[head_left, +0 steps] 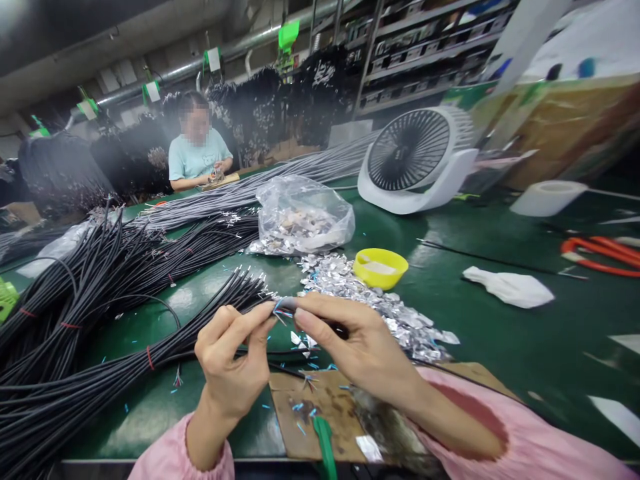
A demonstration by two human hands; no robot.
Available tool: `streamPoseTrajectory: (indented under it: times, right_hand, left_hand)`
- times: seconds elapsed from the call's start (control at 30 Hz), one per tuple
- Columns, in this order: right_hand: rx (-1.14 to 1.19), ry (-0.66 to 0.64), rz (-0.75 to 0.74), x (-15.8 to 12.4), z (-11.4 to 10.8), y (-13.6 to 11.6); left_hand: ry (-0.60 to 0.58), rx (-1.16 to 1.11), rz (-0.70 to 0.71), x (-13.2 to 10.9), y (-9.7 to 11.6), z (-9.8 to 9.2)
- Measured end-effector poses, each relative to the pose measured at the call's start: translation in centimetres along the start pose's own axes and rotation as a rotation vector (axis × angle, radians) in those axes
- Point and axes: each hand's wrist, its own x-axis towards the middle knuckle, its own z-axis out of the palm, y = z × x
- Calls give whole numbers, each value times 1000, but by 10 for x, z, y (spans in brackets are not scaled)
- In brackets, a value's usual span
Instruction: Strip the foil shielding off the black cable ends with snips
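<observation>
Near the middle of the head view, my left hand (233, 360) and my right hand (357, 343) meet fingertip to fingertip. Between them are thin blue, red and white wires (283, 311) at a cable's end. My left hand pinches the wires with thumb and index finger. My right hand has its fingers closed round the cable, and a dark round part of it shows below the index finger. Bundles of black cables (150, 360) with red ties lie to the left. Just beyond my hands is a pile of silvery foil scraps (390, 310).
A clear bag of scraps (303, 223), a yellow dish (380, 268) and a white fan (417, 160) stand farther back. Stained cardboard (295, 427) with a green-handled tool (325, 445) lies at the front edge. Across the table sits a person (197, 157) in light blue.
</observation>
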Motion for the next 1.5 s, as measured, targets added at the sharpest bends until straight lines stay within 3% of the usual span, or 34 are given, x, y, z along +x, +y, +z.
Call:
streamPoseTrajectory:
  times: [0.33, 0.53, 0.7, 0.83, 0.9, 0.97, 1.13, 1.23, 1.33, 1.4, 1.5]
  right_hand:
    - [-11, 58, 25, -2, 1, 1]
    - [-111, 105, -62, -3, 2, -1]
    - [-147, 133, -137, -2, 2, -3]
    - [-110, 101, -82, -2, 1, -3]
    - [-73, 105, -12, -2, 0, -3]
    - [-26, 118, 64, -1, -1, -3]
    - [39, 107, 156, 3, -1, 0]
    - [210, 35, 217, 4, 0, 7]
    - [350, -115, 214, 4, 3, 10]
    - [150, -88, 56, 4, 4, 9]
    - [-277, 66, -200, 5, 5, 7]
  left_hand:
    - [-3, 98, 21, 1, 3, 0]
    - [-89, 134, -103, 0, 3, -4]
    - [-278, -61, -403, 1, 3, -5]
    - [-391, -396, -751, 6, 1, -7]
    - [-427, -502, -853, 7, 0, -7]
    - [-415, -471, -816, 6, 0, -6]
    - [-326, -191, -431, 2, 4, -1]
    - [-328, -174, -360, 2, 2, 2]
    - [-384, -224, -417, 4, -1, 3]
    - [-461, -275, -531, 6, -1, 4]
    - [-537, -326, -683, 9, 1, 4]
